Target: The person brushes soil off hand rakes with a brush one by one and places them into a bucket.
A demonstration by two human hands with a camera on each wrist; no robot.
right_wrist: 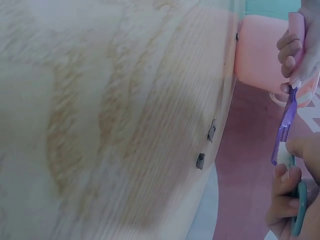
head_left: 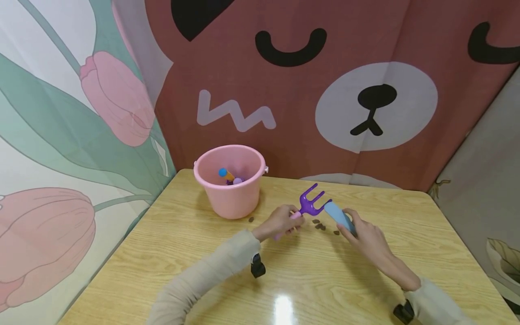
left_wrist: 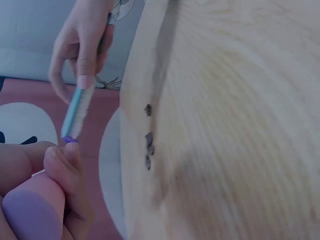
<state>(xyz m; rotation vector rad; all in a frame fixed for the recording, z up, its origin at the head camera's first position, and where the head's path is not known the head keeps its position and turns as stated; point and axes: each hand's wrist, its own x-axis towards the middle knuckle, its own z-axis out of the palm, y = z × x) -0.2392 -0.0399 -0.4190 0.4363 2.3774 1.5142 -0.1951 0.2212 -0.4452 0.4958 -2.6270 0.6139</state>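
My left hand [head_left: 282,220] grips the pink handle of a small purple garden fork [head_left: 309,206], its tines pointing up and away. In my right hand [head_left: 370,239] is a light blue scrub brush [head_left: 338,214], held between thumb and fingers. The right wrist view shows its white bristles [right_wrist: 283,155] against the fork's tines, and a teal loop handle [right_wrist: 301,210]. Below the two tools, several dark brown bits [head_left: 320,226] lie on the table. The left wrist view shows the fork handle's lilac end [left_wrist: 32,215] close up; fingers hide most of the fork there.
A pink bucket [head_left: 233,198] stands at the back left of the wooden table [head_left: 325,280], with an orange-and-blue item [head_left: 226,174] and purple pieces inside. One more dark bit [head_left: 251,219] lies near its base. A printed bear curtain [head_left: 292,135] hangs behind the table.
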